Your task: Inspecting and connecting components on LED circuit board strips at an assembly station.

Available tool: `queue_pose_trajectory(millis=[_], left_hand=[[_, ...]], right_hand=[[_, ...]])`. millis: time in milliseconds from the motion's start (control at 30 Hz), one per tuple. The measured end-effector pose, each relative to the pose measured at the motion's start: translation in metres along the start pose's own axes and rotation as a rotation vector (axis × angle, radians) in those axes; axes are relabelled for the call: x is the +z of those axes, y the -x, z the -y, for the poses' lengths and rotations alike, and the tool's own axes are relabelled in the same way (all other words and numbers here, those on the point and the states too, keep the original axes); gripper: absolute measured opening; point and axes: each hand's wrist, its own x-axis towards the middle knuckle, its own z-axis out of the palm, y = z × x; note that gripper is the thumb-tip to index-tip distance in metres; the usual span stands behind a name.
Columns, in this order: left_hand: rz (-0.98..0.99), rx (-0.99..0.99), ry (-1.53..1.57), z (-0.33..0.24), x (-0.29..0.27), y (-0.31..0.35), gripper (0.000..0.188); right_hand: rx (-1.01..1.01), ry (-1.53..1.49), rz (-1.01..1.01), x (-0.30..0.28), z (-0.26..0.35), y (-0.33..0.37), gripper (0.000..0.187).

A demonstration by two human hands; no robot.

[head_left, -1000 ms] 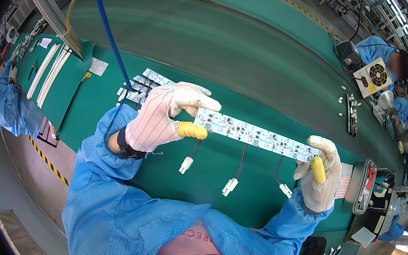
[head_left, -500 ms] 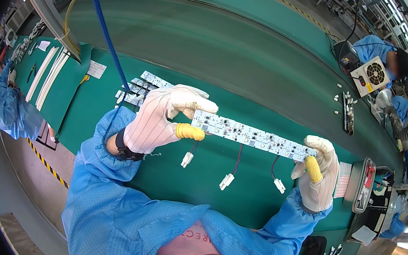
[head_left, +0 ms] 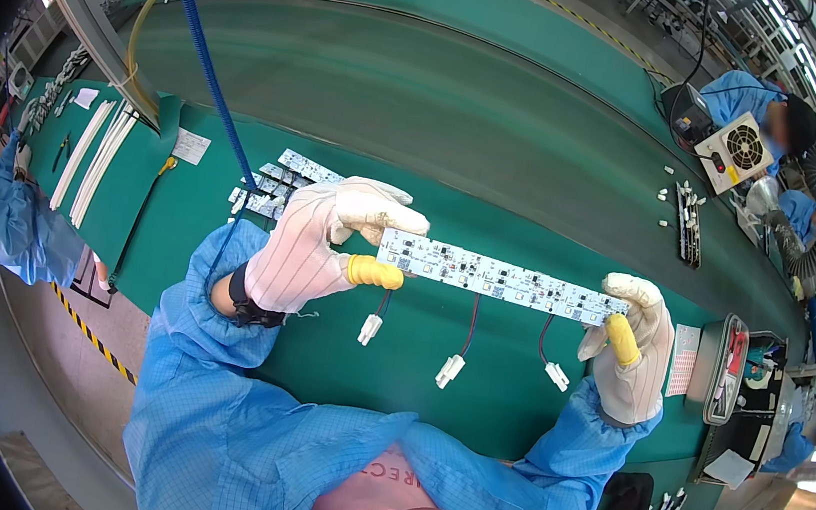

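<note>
A long white circuit board strip [head_left: 501, 278], dotted with small dark and pale components, is held up between my two gloved hands. My left hand [head_left: 329, 241] pinches its left end between the fingers and a yellow-covered thumb. At the right end, my right hand [head_left: 634, 346] grips it the same way, its thumb also in a yellow cover. From the strip's underside hang thin dark and red wires, ending in white connectors [head_left: 450, 371]. Behind my left hand lie several similar circuit boards [head_left: 286, 179] on the green table, partly hidden by the glove.
A blue coiled hose [head_left: 204, 56] hangs down beside my left arm. Long white strips [head_left: 101, 165] and a black cable lie at left. To the right stand a metal tray [head_left: 723, 370] and a printed sheet [head_left: 683, 359]. Beyond the table runs a dark green belt [head_left: 425, 106]; co-workers sit on both sides.
The strip and both hands have shifted very slightly left, and the strip sits a touch lower. The dangling connectors have swung a little. My grip stays the same.
</note>
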Motion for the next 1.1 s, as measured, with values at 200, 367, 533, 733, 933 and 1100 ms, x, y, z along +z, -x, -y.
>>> queue_pose_trajectory(millis=[200, 367, 533, 733, 933, 1100], left_hand=[[0.033, -0.094, 0.036, -0.0063, -0.0009, -0.0002, 0.054], [0.021, -0.091, 0.044, -0.0060, -0.0009, -0.0010, 0.053], [0.025, -0.085, 0.049, -0.0051, -0.0007, 0.0001, 0.052], [0.022, -0.058, 0.050, -0.0036, -0.0008, 0.0009, 0.053], [0.027, -0.077, 0.054, -0.0037, -0.0006, 0.0001, 0.055], [0.032, -0.074, 0.030, -0.0040, -0.0012, -0.0003, 0.054]], right_hand=[[-0.021, 0.017, 0.005, -0.0020, -0.0022, 0.0001, 0.047], [-0.027, 0.017, 0.003, -0.0009, -0.0021, -0.0007, 0.047], [-0.014, 0.010, -0.003, -0.0007, -0.0017, 0.0004, 0.046], [0.007, -0.001, -0.017, 0.0021, 0.0005, 0.0003, 0.045], [-0.023, 0.016, -0.014, 0.0014, -0.0008, -0.0005, 0.046], [-0.016, 0.033, -0.012, 0.0029, 0.0001, -0.0012, 0.046]])
